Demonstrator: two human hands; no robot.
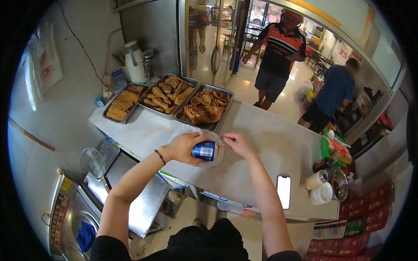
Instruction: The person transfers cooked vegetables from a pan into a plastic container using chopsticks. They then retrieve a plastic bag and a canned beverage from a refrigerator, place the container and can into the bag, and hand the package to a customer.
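Observation:
Over the middle of the counter, my left hand (179, 148) wraps round a blue drink can (204, 151) lying on its side. A thin clear plastic bag (220, 153) hangs around the can; how much of the can is inside it I cannot tell. To the right of the can, my right hand (237, 144) pinches the bag's upper edge between thumb and fingers. Just beyond my hands stands a metal tray (196, 125) holding a large glossy brown piece of meat and ring-shaped pieces.
Farther left are a tray (152, 109) of browned meat pieces and a tray (114, 120) of flat slabs. A phone (284, 191) with a white screen, white cups (322, 193) and a metal bowl (340, 185) occupy the counter's right. Beyond it, one person (275, 52) stands; another (333, 91) bends.

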